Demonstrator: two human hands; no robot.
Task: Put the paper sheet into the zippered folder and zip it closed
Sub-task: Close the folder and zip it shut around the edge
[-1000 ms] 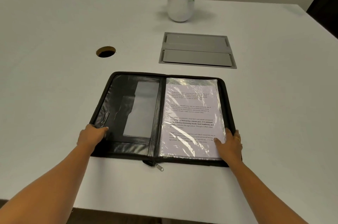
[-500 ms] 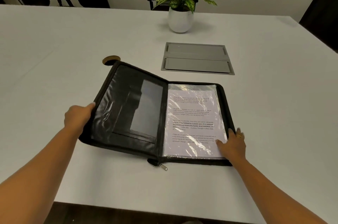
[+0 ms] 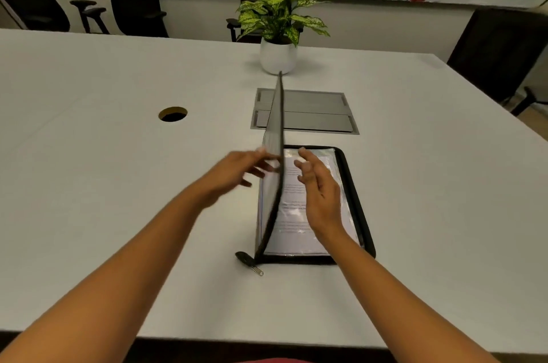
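The black zippered folder (image 3: 357, 202) lies on the white table, its right half flat. The printed paper sheet (image 3: 292, 216) sits in that half under clear plastic. The folder's left cover (image 3: 275, 125) stands upright, seen edge-on. My left hand (image 3: 234, 173) is on the cover's outer left side, fingers spread and fingertips against it, motion-blurred. On the other side of the cover my right hand (image 3: 321, 196) hovers over the sheet with its fingers apart, holding nothing. The zipper pull (image 3: 252, 263) lies on the table at the folder's near left corner.
A potted plant (image 3: 278, 57) stands behind the folder, with a grey cable hatch (image 3: 314, 113) between them. A round cable hole (image 3: 173, 114) is at the left. Black chairs (image 3: 133, 1) line the far side. The table's near edge (image 3: 267, 343) is close to me.
The left cover has swung up from flat on the table to upright, carried by my left hand moving right. My right hand has lifted off the folder's near right corner.
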